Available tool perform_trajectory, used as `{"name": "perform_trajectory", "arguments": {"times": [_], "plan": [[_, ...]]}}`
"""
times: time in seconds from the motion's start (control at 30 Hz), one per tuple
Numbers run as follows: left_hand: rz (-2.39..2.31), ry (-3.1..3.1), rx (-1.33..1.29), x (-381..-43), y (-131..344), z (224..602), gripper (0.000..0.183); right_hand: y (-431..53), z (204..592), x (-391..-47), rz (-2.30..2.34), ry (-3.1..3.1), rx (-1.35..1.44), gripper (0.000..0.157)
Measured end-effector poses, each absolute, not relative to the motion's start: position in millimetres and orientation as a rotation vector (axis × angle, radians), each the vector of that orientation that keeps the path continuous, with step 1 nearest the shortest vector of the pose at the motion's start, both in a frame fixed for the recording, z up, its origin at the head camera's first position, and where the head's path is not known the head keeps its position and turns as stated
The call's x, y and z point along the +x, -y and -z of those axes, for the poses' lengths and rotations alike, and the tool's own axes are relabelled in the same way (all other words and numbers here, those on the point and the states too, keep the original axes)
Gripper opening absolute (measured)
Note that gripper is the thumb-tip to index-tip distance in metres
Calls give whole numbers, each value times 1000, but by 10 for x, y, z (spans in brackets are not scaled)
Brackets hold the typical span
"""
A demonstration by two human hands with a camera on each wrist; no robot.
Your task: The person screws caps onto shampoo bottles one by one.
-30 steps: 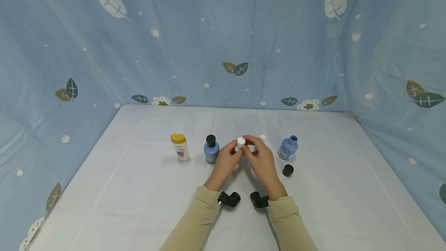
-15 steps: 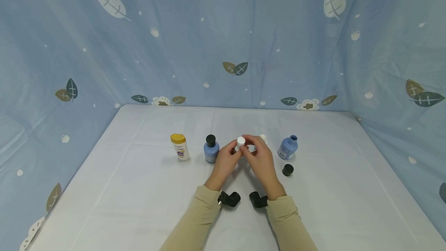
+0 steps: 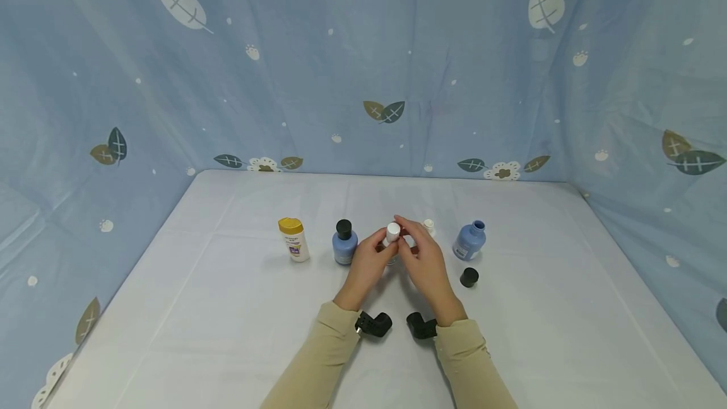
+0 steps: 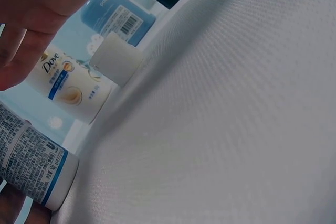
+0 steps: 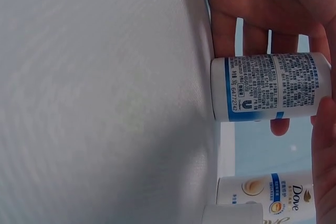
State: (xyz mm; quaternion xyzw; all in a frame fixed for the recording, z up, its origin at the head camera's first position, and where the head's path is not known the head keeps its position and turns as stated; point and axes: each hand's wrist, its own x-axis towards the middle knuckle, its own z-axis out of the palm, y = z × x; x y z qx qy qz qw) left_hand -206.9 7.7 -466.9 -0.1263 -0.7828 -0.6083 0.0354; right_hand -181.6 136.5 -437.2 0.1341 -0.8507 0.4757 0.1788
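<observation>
My left hand [image 3: 368, 269] holds a small white lotion bottle [image 5: 270, 87] upright, its fingers around the side. A dense printed label and blue stripe cover the bottle's face. The bottle's base stands right at the tablecloth. At its top, the thumb and fingers of my right hand [image 3: 426, 262] close around the white cap [image 3: 393, 230]. Beyond the right hand stands a white Dove bottle [image 4: 73, 85], partly hidden in the head view. Next to it, a loose white cap [image 4: 116, 59] sits on the table.
To the left are a blue bottle [image 3: 344, 248] with a black cap and a white bottle [image 3: 294, 245] with a yellow cap. An uncapped blue bottle [image 3: 469, 242] stands at right, a loose black cap [image 3: 469, 277] before it. Patterned blue curtain [image 3: 318, 68] surrounds the white table [image 3: 227, 327].
The right index finger has lifted slightly and the right thumb has shifted a little to the right at the white cap. The left hand and the bottle have stayed put.
</observation>
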Motion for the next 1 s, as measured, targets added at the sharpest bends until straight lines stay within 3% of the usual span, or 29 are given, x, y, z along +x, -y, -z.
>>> {"name": "perform_trajectory", "arguments": {"times": [0.57, 1.0], "plan": [[1830, 2435, -392, -2076, -78, 4666, 18, -1361, 4378, -1827, -1339, 2380, 364, 29], [1797, 2468, -359, -2073, -80, 4653, 15, -1355, 4359, -1818, -1349, 2419, 272, 31]]}}
